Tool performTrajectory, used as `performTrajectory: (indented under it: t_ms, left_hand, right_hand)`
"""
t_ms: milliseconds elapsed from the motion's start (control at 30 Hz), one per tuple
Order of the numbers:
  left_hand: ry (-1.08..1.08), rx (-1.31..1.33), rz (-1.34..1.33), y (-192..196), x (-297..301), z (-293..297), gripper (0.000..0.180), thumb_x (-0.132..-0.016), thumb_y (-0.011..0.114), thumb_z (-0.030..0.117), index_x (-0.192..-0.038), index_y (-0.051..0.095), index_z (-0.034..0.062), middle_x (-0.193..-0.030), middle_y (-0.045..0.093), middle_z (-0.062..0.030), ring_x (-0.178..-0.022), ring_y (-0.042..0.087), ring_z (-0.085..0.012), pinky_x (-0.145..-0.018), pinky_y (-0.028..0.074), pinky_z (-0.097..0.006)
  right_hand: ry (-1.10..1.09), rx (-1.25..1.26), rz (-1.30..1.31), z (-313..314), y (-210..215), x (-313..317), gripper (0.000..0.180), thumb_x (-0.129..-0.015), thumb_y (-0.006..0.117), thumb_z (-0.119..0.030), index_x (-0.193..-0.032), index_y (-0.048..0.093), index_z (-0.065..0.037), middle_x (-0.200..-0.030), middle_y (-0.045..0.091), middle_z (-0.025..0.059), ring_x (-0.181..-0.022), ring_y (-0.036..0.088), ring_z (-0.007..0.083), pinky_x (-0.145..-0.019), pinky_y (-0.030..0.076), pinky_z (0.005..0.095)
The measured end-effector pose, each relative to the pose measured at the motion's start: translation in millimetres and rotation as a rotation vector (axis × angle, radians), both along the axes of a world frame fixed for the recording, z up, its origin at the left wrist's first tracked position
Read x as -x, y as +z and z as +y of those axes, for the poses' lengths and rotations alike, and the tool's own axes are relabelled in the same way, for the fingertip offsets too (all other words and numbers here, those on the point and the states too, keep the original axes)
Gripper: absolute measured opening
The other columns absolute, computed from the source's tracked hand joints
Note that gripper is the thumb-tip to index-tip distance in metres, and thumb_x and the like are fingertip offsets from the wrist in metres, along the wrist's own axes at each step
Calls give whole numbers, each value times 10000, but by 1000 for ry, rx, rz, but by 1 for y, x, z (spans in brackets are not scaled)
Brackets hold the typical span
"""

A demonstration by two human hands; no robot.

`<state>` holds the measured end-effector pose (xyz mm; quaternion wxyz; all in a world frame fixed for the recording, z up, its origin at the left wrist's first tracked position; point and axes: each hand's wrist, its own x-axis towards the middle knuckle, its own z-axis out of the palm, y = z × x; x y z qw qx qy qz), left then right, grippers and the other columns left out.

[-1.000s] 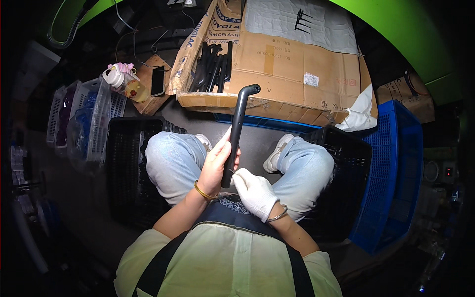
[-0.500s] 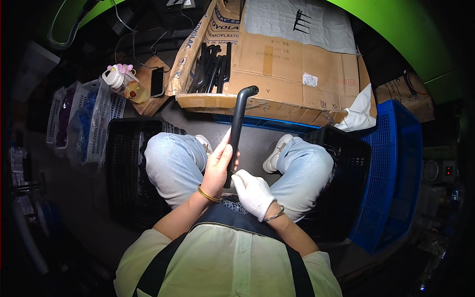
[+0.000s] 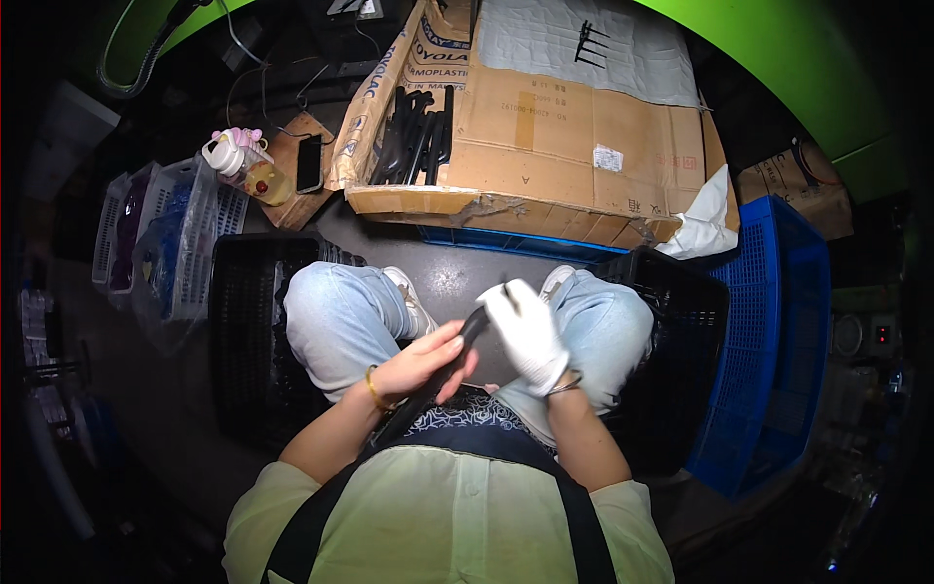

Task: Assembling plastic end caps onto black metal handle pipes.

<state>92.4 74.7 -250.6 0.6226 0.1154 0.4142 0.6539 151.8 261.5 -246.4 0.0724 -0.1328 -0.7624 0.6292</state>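
Note:
A black bent tube (image 3: pixel 443 373), like a handle, lies slanted over my lap. My bare left hand (image 3: pixel 425 365), with a yellow bangle at its wrist, is closed around its middle. At the tube's upper end is my right hand (image 3: pixel 528 336) in a white glove, its fingers curled over the bent part and blurred. A small dark bit shows between the gloved fingers; whether it is the tube's tip or something else I cannot tell. The tube's lower end runs down by the dark apron (image 3: pixel 467 414).
Ahead stands a cardboard box (image 3: pixel 555 146) with several black tubes (image 3: pixel 413 136) at its left. Black crates (image 3: pixel 255 321) flank my knees; a blue crate (image 3: pixel 749 331) is right. A bottle (image 3: pixel 248 170) and phone (image 3: pixel 309 163) sit left, near a white basket (image 3: pixel 190 234).
The tube has come down toward my lap and tilted. My gloved right hand has gone from its lower end to its upper end, while my left hand keeps hold.

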Motion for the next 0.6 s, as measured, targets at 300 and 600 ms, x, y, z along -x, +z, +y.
performTrajectory:
  t_ms: [300, 600]
  left_hand:
    - [158, 52, 257, 6, 11, 7, 265, -1037, 413, 283, -1202, 432, 76, -695, 443, 25, -451, 388, -34, -390, 333, -187]
    - [103, 105, 312, 9, 10, 10, 260, -1032, 432, 299, -1166, 453, 77, -705, 445, 40, -481, 383, -25, -424, 327, -186]
  right_hand:
    - [43, 37, -165, -11, 30, -22, 178, -983, 460, -155, -990, 591, -36, -796, 655, 137, -743, 665, 313, -660, 497, 382]
    - [205, -218, -163, -12, 29, -25, 145, -957, 491, -209, -957, 565, -84, -781, 621, 218, -747, 613, 428, -625, 474, 497]
